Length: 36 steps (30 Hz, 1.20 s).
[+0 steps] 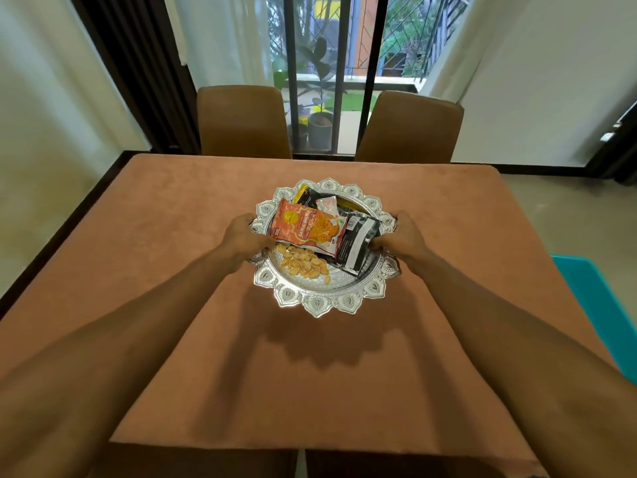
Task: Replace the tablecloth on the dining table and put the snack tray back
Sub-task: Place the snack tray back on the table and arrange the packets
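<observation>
A brown tablecloth [344,374] covers the dining table. In its middle is an ornate silver snack tray [320,305] with a scalloped rim. On the tray lie an orange snack packet [303,229], black packets [355,243] and a heap of loose nuts [305,265]. My left hand [244,236] grips the tray's left rim. My right hand [405,238] grips its right rim. The tray casts a shadow on the cloth toward me; whether it touches the cloth I cannot tell.
Two brown chairs [241,119] [410,129] stand at the table's far side before a barred window with white curtains. A turquoise object [599,298] shows at the right edge, beside the table. Chair backs sit at the near edge.
</observation>
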{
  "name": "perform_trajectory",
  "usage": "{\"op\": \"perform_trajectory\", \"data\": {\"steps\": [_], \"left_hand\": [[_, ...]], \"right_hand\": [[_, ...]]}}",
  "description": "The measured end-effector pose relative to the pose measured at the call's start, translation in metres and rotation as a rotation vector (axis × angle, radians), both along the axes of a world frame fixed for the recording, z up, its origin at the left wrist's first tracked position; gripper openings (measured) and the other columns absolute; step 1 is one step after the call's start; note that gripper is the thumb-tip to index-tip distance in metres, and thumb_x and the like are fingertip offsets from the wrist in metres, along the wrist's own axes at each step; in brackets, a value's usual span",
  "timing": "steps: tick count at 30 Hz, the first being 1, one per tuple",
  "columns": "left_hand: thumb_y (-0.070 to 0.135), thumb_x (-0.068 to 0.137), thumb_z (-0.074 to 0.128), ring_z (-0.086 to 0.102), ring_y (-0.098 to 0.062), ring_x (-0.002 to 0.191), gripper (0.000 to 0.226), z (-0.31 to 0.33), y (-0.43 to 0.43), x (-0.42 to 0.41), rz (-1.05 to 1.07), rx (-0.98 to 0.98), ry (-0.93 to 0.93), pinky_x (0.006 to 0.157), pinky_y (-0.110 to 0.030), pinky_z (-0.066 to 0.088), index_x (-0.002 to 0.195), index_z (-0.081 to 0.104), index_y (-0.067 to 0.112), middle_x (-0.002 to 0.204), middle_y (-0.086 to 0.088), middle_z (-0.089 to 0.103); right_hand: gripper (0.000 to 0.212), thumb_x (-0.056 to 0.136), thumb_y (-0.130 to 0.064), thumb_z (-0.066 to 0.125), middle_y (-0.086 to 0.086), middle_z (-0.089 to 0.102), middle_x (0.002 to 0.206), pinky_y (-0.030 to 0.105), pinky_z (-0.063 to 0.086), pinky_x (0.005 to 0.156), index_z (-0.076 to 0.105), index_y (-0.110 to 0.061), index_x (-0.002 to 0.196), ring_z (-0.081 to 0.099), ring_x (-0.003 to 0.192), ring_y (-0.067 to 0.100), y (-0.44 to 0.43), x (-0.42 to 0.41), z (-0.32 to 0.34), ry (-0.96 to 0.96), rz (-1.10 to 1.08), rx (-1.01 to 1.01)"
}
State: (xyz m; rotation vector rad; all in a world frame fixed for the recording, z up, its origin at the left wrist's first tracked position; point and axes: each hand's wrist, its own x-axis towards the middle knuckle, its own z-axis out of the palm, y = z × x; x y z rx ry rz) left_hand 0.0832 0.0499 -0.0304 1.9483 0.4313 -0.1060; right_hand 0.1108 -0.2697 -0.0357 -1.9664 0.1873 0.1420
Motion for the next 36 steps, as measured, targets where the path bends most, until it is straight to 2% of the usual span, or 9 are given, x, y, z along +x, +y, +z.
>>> {"op": "perform_trajectory", "data": {"steps": [4,12,16,21,25,27,29,32,36], "left_hand": [[-0.010,0.066,0.079,0.065,-0.021,0.062,0.044,-0.013,0.010,0.026,-0.025,-0.010,0.019,0.054,-0.028,0.052,0.099,0.064,0.014,0.085,-0.009,0.071],[-0.008,0.067,0.080,0.065,-0.023,0.067,0.048,-0.031,0.016,0.039,-0.012,-0.073,0.017,0.059,-0.033,0.054,0.106,0.063,0.014,0.091,-0.010,0.072],[-0.008,0.069,0.080,0.065,-0.021,0.063,0.050,-0.030,0.016,0.037,-0.017,-0.086,0.019,0.053,-0.029,0.052,0.112,0.062,0.013,0.091,-0.010,0.072],[-0.002,0.072,0.082,0.065,-0.015,0.078,0.070,-0.025,0.012,0.027,0.055,-0.050,-0.032,0.055,-0.028,0.054,0.132,0.051,0.016,0.115,-0.002,0.060],[0.016,0.077,0.085,0.060,-0.020,0.097,0.071,-0.023,0.011,0.007,0.101,0.133,-0.143,0.085,-0.038,0.056,0.139,0.049,0.015,0.121,-0.007,0.056],[0.025,0.079,0.083,0.054,-0.023,0.108,0.065,-0.021,0.012,-0.003,0.087,0.308,-0.257,0.093,-0.037,0.049,0.136,0.053,0.015,0.124,-0.009,0.051],[0.030,0.081,0.080,0.049,-0.025,0.115,0.056,-0.019,0.009,-0.010,0.034,0.483,-0.372,0.094,-0.032,0.038,0.130,0.058,0.015,0.124,-0.010,0.051],[0.029,0.083,0.074,0.047,-0.023,0.116,0.042,-0.017,-0.003,-0.016,-0.082,0.585,-0.471,0.090,-0.033,0.035,0.122,0.064,0.019,0.120,-0.004,0.054],[0.028,0.084,0.070,0.047,-0.021,0.116,0.042,-0.022,-0.020,-0.021,-0.206,0.631,-0.457,0.096,-0.043,0.038,0.125,0.064,0.021,0.118,0.001,0.056]], "right_hand": [[0.062,0.069,0.017,0.075,0.007,0.064,0.090,0.019,0.051,0.045,0.047,-0.010,0.118,0.067,0.056,0.007,0.012,0.019,-0.013,0.010,-0.026,0.021],[0.069,0.069,0.024,0.069,0.008,0.065,0.096,0.023,0.055,0.050,0.048,-0.010,0.124,0.069,0.060,0.002,0.017,0.024,-0.028,-0.023,-0.080,0.137],[0.074,0.071,0.021,0.072,0.009,0.066,0.103,0.026,0.058,0.055,0.047,-0.008,0.133,0.070,0.070,0.009,0.016,0.023,-0.026,-0.012,-0.068,0.140],[0.081,0.075,0.003,0.081,0.005,0.065,0.115,0.030,0.060,0.068,0.040,-0.018,0.142,0.069,0.090,0.014,0.012,0.018,-0.024,0.015,-0.050,0.095],[0.082,0.080,-0.021,0.082,-0.015,0.056,0.106,0.022,0.053,0.056,0.036,-0.031,0.147,0.060,0.085,0.003,0.010,0.000,-0.018,-0.005,-0.043,-0.076],[0.079,0.080,-0.030,0.080,-0.006,0.054,0.122,0.028,0.053,0.073,0.038,-0.032,0.147,0.057,0.100,0.011,0.010,-0.008,-0.016,-0.131,-0.039,-0.276],[0.070,0.082,-0.033,0.074,0.000,0.053,0.131,0.040,0.048,0.093,0.044,-0.029,0.145,0.051,0.115,0.019,0.013,-0.014,-0.014,-0.288,-0.027,-0.469],[0.055,0.082,-0.031,0.068,0.002,0.056,0.123,0.045,0.047,0.093,0.058,-0.025,0.135,0.048,0.112,0.021,0.028,-0.023,-0.005,-0.504,0.078,-0.630],[0.049,0.086,-0.038,0.069,0.002,0.053,0.141,0.044,0.041,0.101,0.063,-0.030,0.134,0.047,0.128,0.025,0.051,-0.023,0.000,-0.469,0.375,-0.765]]}}
